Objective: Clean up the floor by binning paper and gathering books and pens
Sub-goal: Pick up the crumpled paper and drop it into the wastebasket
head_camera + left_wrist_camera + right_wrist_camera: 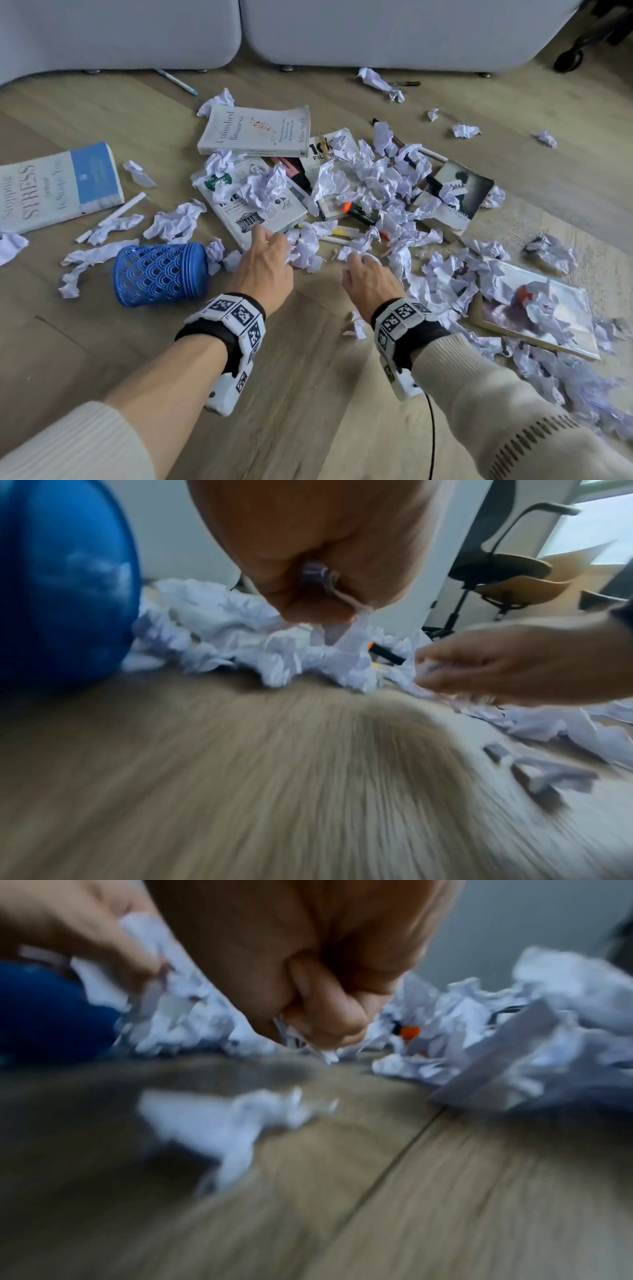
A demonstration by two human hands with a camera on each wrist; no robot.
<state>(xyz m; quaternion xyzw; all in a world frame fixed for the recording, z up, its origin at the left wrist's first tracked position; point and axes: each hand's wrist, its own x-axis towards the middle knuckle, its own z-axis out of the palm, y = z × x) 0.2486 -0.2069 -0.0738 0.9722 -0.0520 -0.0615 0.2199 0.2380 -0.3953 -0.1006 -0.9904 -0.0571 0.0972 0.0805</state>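
Crumpled white paper (pixel 376 178) litters the wood floor among several books and pens. My left hand (pixel 274 248) curls round a paper ball (pixel 305 251) just in front of a white book (pixel 253 209). In the left wrist view its fingers (pixel 318 607) pinch a paper wad (pixel 356 639). My right hand (pixel 358 265) is closed on another paper scrap (pixel 351 251); the right wrist view shows the fist (pixel 325 1020) with paper (pixel 301 1039) sticking out. A blue mesh bin (pixel 161 274) lies on its side left of my left hand.
Books lie at the left (pixel 58 188), far middle (pixel 253 132) and right (pixel 534 308). A black and orange marker (pixel 363 214), a yellow pen (pixel 342 233) and a white pen (pixel 113 216) lie about. A grey sofa (pixel 308 31) bounds the far side.
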